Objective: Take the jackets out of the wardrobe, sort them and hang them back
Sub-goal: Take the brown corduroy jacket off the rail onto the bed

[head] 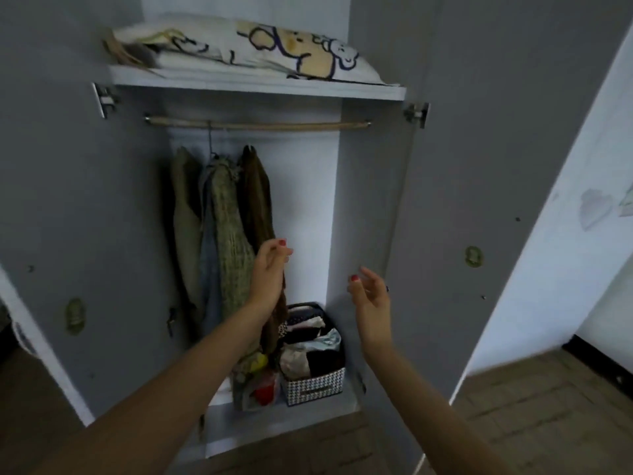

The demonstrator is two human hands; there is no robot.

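Two bare forearms were seen raised before an open wardrobe [373,207], both doors swung wide. The left hand [269,274] was held up with its fingers loosely bent and nothing gripped in them, just in front of the hanging clothes; whether it touched the fabric could not be told. The right hand [370,296] was lifted well apart from it, to the right, its fingers relaxed and likewise holding nothing. Below and between the hands, on the wardrobe floor, a patterned storage box [317,385] filled with folded clothing was set, with a heap of small coloured items [257,378] just beside it on the left. Further in, the jackets [222,228] were hung together at the left end of the rail [257,125]: a beige one outermost, a pale blue one, a knitted greenish one and a dark brown one on the right. The rest of the rail was left bare. Above it, on the top shelf [257,85], a pillow [246,49] printed with a cartoon figure was laid flat.
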